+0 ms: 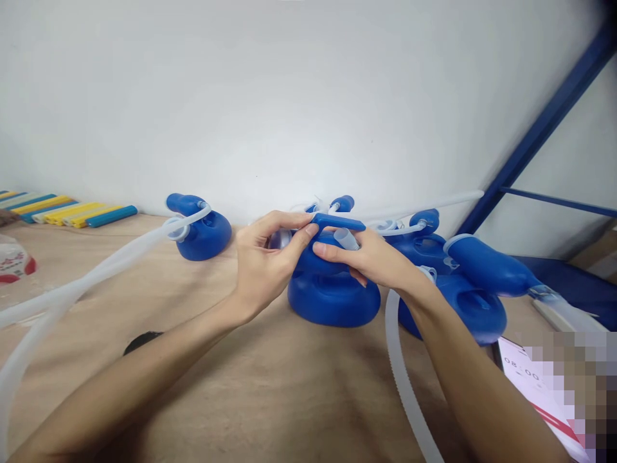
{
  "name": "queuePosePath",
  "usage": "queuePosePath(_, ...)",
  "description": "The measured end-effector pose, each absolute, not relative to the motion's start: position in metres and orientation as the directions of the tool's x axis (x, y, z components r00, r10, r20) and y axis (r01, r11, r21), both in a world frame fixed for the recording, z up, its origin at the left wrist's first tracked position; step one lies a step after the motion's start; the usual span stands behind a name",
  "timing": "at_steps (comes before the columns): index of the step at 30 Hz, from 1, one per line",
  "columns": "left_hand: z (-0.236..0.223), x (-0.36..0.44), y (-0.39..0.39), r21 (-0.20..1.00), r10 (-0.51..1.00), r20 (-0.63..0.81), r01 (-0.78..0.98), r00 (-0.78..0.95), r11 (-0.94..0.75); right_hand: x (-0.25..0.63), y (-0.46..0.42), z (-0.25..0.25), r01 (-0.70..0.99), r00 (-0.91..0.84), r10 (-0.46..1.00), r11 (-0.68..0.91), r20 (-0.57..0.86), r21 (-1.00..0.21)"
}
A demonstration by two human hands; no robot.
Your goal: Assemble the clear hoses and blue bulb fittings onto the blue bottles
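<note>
In the middle of the table stands a blue plastic urinal bottle (334, 302) with a rounded body. My left hand (270, 257) is at its top, thumb and forefinger pinching a flat blue piece (342, 222); whether this piece is joined to the bottle I cannot tell. My right hand (378, 254) closes around the upper part from the right, its thumb pressed on the blue plastic. A short translucent tube end (346, 239) sticks out between that thumb and forefinger. The hands hide most of the bottle's neck.
Another blue urinal bottle (205, 235) with a pale hose (106, 267) stands left. Several more crowd the right, including a tilted one (486, 263). A ribbed hose (402, 366) hangs by my right forearm. Coloured tubes (77, 212) lie far left; a phone (535, 386) is at right.
</note>
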State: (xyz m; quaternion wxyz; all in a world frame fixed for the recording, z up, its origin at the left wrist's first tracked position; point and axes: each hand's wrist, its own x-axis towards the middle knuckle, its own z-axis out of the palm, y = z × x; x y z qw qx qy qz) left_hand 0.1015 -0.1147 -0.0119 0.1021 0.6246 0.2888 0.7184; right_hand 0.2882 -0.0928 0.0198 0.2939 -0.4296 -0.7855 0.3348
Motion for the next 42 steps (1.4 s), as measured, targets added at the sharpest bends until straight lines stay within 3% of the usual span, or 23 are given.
queuePosePath(4,-0.020,0.100,-0.107,0.492,0.460,0.870,0.273,-0.176,-0.826,0.286,-0.091,0.015,0.523,-0.409,0.883,0.432,0.228,-0.735)
queuePosePath(12,-0.035,0.094,-0.090,0.185,0.138,0.982,0.468,-0.132,-0.864,0.278,-0.090,0.008,0.590,-0.359,0.849,0.528,0.387,-0.610)
queuePosePath(16,-0.040,0.094,-0.084,0.126,0.084,0.991,0.502,-0.105,-0.856,0.274,-0.093,0.010,0.619,-0.342,0.823,0.561,0.454,-0.550)
queuePosePath(20,-0.047,0.097,-0.079,0.098,0.039,0.992,0.547,-0.119,-0.832,0.264,-0.098,0.012,0.747,-0.271,0.844,0.488,0.463,-0.452)
queuePosePath(24,-0.044,0.097,-0.079,0.178,0.113,0.981,0.503,-0.156,-0.846,0.260,-0.098,0.012,0.787,-0.229,0.841,0.456,0.490,-0.415)
queuePosePath(28,-0.024,0.087,-0.084,0.211,0.232,0.972,0.575,-0.038,-0.791,0.271,-0.093,0.016,0.743,-0.242,0.881,0.438,0.407,-0.506)
queuePosePath(30,-0.011,0.077,-0.086,0.287,0.376,0.925,0.540,0.060,-0.791,0.278,-0.091,0.018,0.716,-0.246,0.895,0.426,0.371,-0.553)
queuePosePath(34,0.010,0.054,-0.088,0.512,0.675,0.673,0.468,0.303,-0.720,0.283,-0.090,0.019,0.648,-0.277,0.880,0.468,0.386,-0.601)
queuePosePath(38,0.024,0.030,-0.084,0.598,0.800,0.403,0.534,0.444,-0.597,0.284,-0.088,0.016,0.636,-0.317,0.892,0.451,0.321,-0.626)
queuePosePath(42,0.035,-0.003,-0.073,0.676,0.842,0.501,0.518,0.198,-0.524,0.294,-0.079,0.015,0.625,-0.285,0.779,0.593,0.558,-0.508)
